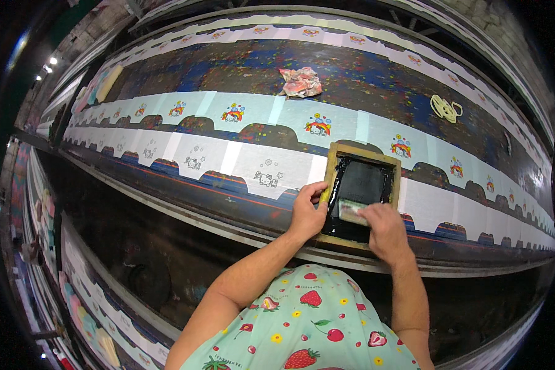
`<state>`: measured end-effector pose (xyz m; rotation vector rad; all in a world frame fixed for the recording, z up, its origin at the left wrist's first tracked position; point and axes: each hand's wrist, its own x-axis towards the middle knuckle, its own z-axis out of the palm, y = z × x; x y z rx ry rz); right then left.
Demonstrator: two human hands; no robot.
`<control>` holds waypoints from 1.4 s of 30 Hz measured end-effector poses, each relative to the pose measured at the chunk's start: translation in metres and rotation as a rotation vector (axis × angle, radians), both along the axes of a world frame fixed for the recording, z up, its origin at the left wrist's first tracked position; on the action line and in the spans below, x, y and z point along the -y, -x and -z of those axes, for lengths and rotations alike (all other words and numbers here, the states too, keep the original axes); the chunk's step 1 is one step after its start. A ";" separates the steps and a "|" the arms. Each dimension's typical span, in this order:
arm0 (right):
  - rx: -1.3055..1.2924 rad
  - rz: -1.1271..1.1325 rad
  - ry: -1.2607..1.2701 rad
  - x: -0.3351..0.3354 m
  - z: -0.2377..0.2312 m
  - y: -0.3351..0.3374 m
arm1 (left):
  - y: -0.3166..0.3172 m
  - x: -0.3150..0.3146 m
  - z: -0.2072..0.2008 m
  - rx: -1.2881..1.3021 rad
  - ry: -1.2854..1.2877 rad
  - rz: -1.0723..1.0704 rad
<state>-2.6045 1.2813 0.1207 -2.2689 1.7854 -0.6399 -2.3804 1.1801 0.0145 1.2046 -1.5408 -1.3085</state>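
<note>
A wooden-framed printing screen (333,169) with wet black ink inside lies over the near row of white fabric pieces. My left hand (308,211) grips the left side of its frame, thumb and fingers around the wood. Inside the frame, my right hand (385,231) is closed on a small pale squeegee (353,211), which rests against the inked mesh. Left of the screen, a white fabric piece (267,166) carries black outline prints of a cartoon cat with flowers. What lies under the screen is hidden.
Behind the near row, another row of fabric pieces (339,118) bears coloured prints. On the paint-speckled table (228,71) sit a crumpled stained cloth (301,82) and a coiled cream cord-like thing (444,109). Folded cloths (102,86) lie at the far left. The table's front rail (253,229) runs close to my body.
</note>
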 end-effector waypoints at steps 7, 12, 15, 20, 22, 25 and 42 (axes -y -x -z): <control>0.056 0.038 -0.013 -0.047 -0.003 -0.028 | 0.002 -0.012 0.002 0.120 0.342 -0.013; 0.077 0.038 -0.101 -0.061 -0.009 -0.034 | 0.000 -0.013 -0.004 0.173 0.361 0.028; 0.104 0.040 -0.040 -0.063 -0.014 -0.028 | 0.000 -0.016 -0.016 0.110 0.342 0.024; 0.084 0.192 0.246 -0.057 -0.036 -0.004 | -0.004 -0.013 -0.048 -0.146 0.176 0.019; 0.075 0.283 0.359 -0.049 -0.047 0.003 | -0.022 0.002 -0.060 -0.275 0.093 -0.008; 0.103 0.402 0.477 -0.027 -0.059 0.003 | -0.073 0.032 -0.071 -0.321 0.012 -0.097; 0.113 0.322 0.105 0.341 0.038 -0.082 | -0.474 0.127 -0.091 -0.017 0.275 -0.981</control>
